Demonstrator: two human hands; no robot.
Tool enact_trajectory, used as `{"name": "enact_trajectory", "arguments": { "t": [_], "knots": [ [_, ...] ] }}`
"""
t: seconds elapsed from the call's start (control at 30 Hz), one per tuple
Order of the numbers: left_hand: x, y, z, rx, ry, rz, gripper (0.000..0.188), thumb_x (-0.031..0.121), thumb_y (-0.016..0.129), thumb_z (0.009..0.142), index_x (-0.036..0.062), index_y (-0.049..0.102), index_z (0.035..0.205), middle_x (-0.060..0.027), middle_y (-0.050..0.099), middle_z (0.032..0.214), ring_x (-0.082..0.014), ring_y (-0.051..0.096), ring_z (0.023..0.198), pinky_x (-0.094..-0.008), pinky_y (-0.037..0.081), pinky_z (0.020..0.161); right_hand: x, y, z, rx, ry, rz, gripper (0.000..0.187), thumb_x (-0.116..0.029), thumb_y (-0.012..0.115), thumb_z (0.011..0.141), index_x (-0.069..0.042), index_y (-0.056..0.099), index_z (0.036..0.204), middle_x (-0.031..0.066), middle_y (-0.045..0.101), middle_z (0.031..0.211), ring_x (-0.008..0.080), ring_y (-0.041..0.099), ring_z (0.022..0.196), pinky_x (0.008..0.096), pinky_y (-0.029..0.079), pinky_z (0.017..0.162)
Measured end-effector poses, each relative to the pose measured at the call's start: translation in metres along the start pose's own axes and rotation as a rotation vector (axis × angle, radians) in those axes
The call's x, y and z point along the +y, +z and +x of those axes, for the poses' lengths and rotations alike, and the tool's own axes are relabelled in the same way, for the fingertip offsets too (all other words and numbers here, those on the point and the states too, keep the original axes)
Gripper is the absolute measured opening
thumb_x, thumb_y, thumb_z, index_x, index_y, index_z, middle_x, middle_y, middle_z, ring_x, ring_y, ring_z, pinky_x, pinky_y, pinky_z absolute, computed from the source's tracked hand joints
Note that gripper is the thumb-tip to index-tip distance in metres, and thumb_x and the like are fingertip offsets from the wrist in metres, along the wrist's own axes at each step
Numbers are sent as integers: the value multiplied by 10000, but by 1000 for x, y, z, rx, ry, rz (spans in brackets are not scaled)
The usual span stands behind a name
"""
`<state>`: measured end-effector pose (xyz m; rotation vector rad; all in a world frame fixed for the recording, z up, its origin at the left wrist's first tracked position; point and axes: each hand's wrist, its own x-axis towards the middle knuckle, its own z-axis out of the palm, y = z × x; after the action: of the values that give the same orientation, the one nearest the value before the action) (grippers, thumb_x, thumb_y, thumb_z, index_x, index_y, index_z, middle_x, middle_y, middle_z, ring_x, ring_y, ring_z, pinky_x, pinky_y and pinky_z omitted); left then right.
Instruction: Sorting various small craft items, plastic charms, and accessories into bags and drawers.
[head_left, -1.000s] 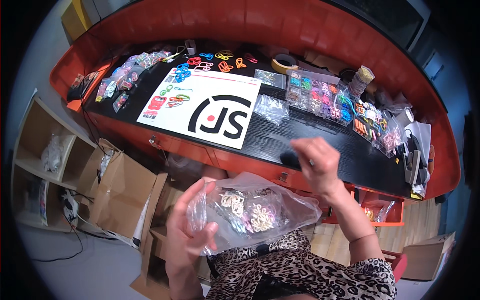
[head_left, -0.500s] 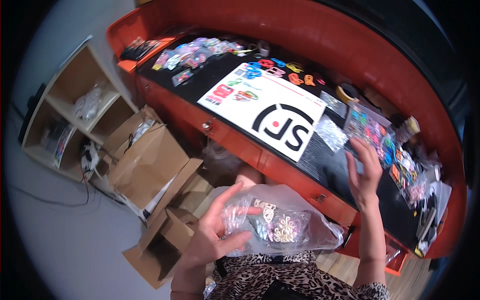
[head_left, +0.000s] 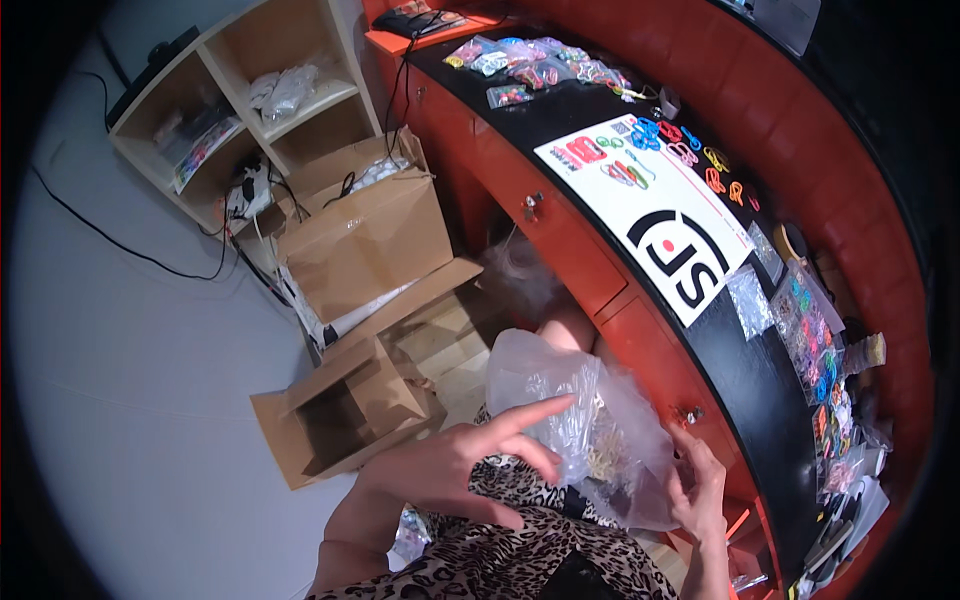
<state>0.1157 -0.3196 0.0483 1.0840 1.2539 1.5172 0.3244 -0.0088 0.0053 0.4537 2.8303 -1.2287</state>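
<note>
While the clear plastic bag (head_left: 540, 365) sits over your lap between your two hands, your left hand (head_left: 430, 465) has thumb and fingers spread wide, nothing pinched between them. Its index finger overlaps the bag's near left side; can't tell if it touches. Your right hand (head_left: 698, 490) is at the bag's right edge, fingers half curled and a bit apart; can't tell whether they grip the plastic. Cream looped pieces (head_left: 603, 455) show through the bag, blurry.

Under the bag is your leopard-print garment (head_left: 500, 565). Just right of it runs the red desk front (head_left: 560, 225), keys (head_left: 531, 206) in one drawer lock. On the black desktop (head_left: 755, 395): white flat panel (head_left: 662, 193) with a black-and-red logo; blue loops (head_left: 645, 133) at its far edge, orange loops (head_left: 714, 180) just beyond; clear packet (head_left: 750, 302) beside its near end; compartment box (head_left: 800, 330) of coloured pieces; tape roll (head_left: 790, 243). Colourful bagged items (head_left: 540, 68) pile at the far end.

Left of you on the floor: big cardboard carton (head_left: 370, 245), smaller carton (head_left: 402, 385) with flaps out, pale shelf unit (head_left: 235, 90) behind.
</note>
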Motion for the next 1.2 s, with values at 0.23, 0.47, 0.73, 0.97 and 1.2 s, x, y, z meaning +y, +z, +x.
{"name": "enact_trajectory", "arguments": {
  "t": [0.23, 0.47, 0.73, 0.97, 1.2],
  "knots": [
    [10, 45, 35, -151, -112, -104, 937, -44, 690, 862, 164, 159, 1604, -107, 627, 1214, -134, 664, 860, -273, 551, 753, 11, 72, -5, -288, -191, -231, 704, -263, 831, 699, -18, 567, 1304, 225, 658, 1056, 415, 676, 826, 454, 551, 761],
    [-6, 44, 45, 5, 391, 56, 998, 1, 832, 721, 94, 295, 1557, -111, 525, 1433, -241, 583, 1217, -366, 512, 973, 31, 85, -21, -162, 10, 131, 381, -137, 711, 780, -30, 640, 1139, 151, 661, 928, 347, 664, 830, 455, 539, 755],
    [-104, -9, 26, 241, -152, 979, 1491, 384, 967, 436, 132, 71, 1602, -205, 120, 1641, -380, 51, 1528, -600, 34, 1224, -2, 57, 28, 172, -147, 4, 199, -84, 615, 878, -25, 639, 1066, 42, 641, 884, 250, 631, 787, 447, 528, 726],
    [-153, 57, 111, 537, 367, 417, 1042, 290, 845, 686, 84, 292, 1544, -190, 462, 1477, -343, 582, 1147, -482, 421, 1028, -57, 41, 71, 119, -757, -325, 302, -193, 680, 755, -3, 641, 988, 170, 636, 874, 358, 620, 743, 433, 502, 696],
    [-217, 30, 117, 757, 35, -301, 256, 182, 636, 895, -20, 625, 1051, -129, 682, 944, -218, 675, 826, -351, 545, 735, -94, 38, 94, 249, -560, -149, 367, 95, 541, 779, 61, 604, 1139, 229, 636, 1122, 310, 639, 1003, 369, 528, 842]
  ]
}}
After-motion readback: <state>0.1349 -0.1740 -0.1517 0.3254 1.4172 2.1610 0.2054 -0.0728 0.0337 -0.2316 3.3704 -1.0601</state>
